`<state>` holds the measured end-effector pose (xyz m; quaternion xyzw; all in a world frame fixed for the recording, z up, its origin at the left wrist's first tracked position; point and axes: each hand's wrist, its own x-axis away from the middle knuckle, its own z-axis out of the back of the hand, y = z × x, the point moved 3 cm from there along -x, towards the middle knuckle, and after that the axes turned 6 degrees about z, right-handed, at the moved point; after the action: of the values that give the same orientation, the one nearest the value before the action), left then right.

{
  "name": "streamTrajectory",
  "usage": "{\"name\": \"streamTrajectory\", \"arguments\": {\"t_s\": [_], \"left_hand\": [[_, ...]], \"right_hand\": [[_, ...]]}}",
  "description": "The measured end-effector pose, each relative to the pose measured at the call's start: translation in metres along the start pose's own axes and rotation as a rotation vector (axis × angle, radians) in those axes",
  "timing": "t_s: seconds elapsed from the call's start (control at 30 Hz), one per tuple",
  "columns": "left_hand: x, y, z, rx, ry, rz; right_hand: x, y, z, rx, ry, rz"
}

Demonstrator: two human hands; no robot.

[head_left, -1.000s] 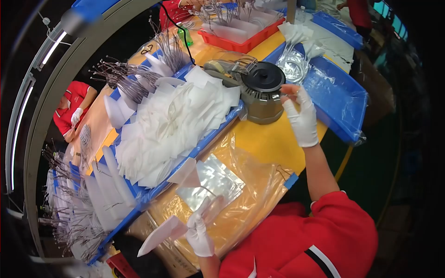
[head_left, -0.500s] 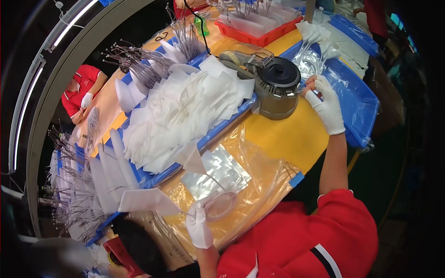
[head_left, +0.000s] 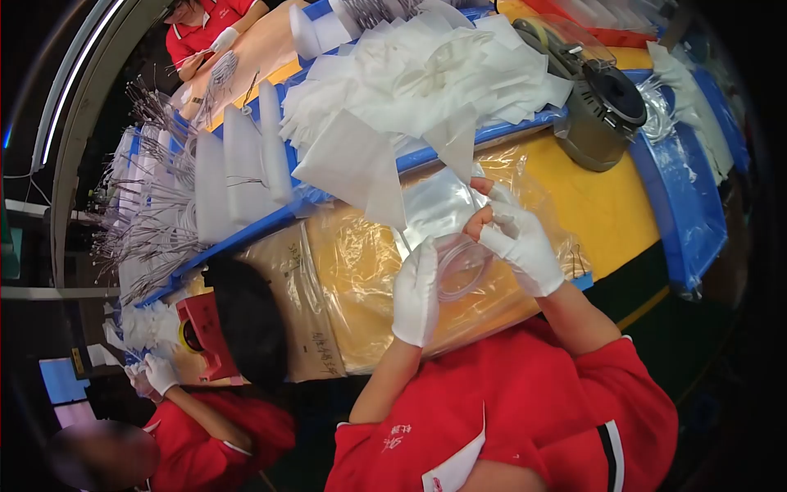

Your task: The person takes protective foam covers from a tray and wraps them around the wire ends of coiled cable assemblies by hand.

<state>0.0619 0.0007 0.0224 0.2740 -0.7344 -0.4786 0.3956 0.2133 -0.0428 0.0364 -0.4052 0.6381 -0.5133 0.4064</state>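
Observation:
A pale coiled cable [head_left: 463, 271] hangs between my two gloved hands, above a plastic-covered work surface. My left hand [head_left: 416, 293] is closed round the left side of the coil. At its upper right, my right hand [head_left: 518, 242] has bare thumb and fingertips bent in against the cable; whether a small piece of tape is between them I cannot tell. White foam sheets wrap the cable's ends, one to the left [head_left: 357, 168] and one above [head_left: 452, 143]. Beneath lie silvery flat bags [head_left: 434, 201], partly hidden by my hands.
A blue tray [head_left: 525, 125] heaped with white foam sheets [head_left: 418, 70] lies beyond my hands. A round tape dispenser [head_left: 604, 115] stands right of it, beside another blue tray [head_left: 684, 213]. Cable bundles [head_left: 156, 205] are at left. Co-workers sit at upper left [head_left: 205, 37] and lower left [head_left: 213, 426].
My right hand has come from the tape dispenser to the coiled cable by my left hand. The view has shifted, bringing a co-worker into sight at lower left.

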Motion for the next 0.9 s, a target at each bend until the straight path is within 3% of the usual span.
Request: {"name": "streamTrajectory", "arguments": {"t_s": [0.3,0.4,0.47,0.57,0.67,0.8,0.9], "left_hand": [[0.005,-0.008,0.000,-0.087,0.043,-0.039],[0.004,-0.001,-0.002,0.083,-0.050,0.023],[0.005,0.004,-0.002,0.106,-0.030,0.052],[0.002,0.001,0.000,0.068,0.003,0.030],[0.001,-0.001,-0.001,0.052,0.004,0.023],[0.003,-0.003,-0.006,0.085,0.005,-0.005],[0.003,-0.005,-0.002,-0.111,0.130,-0.122]], "right_hand": [[0.002,0.001,-0.007,0.375,0.025,0.156],[0.001,-0.013,-0.007,0.449,0.042,0.202],[-0.001,-0.016,-0.001,0.665,0.038,0.312],[0.004,-0.034,0.003,0.662,0.151,0.338],[0.014,-0.023,0.013,0.630,0.002,0.283],[0.008,-0.034,-0.008,0.669,-0.051,0.391],[0.004,-0.022,-0.009,0.689,-0.137,0.439]]}}
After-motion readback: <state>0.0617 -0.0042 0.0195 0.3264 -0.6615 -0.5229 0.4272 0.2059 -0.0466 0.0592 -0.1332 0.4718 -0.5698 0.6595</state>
